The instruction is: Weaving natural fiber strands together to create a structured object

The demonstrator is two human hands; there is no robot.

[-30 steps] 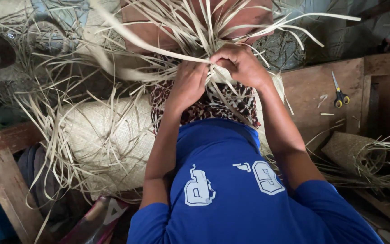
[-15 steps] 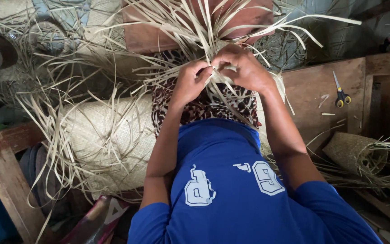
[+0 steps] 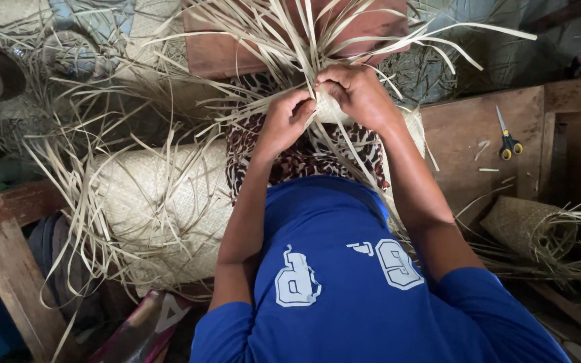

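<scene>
Hiding the weave edge, both hands' fingers [image 3: 304,107] pinch pale strips [image 3: 270,40].

Both hands closed, knuckles nearly meeting at twelve o'clock

The left hand [image 3: 285,123] is curled into a loose fist, fingers folded under, its forearm running back toward seven o'clock to a bent elbow. The right hand [image 3: 360,96] sits just beside it at about one o'clock, slightly higher, fingers bent down and pinched tight, back of the hand upward. Its forearm slants toward five o'clock. Both arms are bare below short blue sleeves.
</scene>
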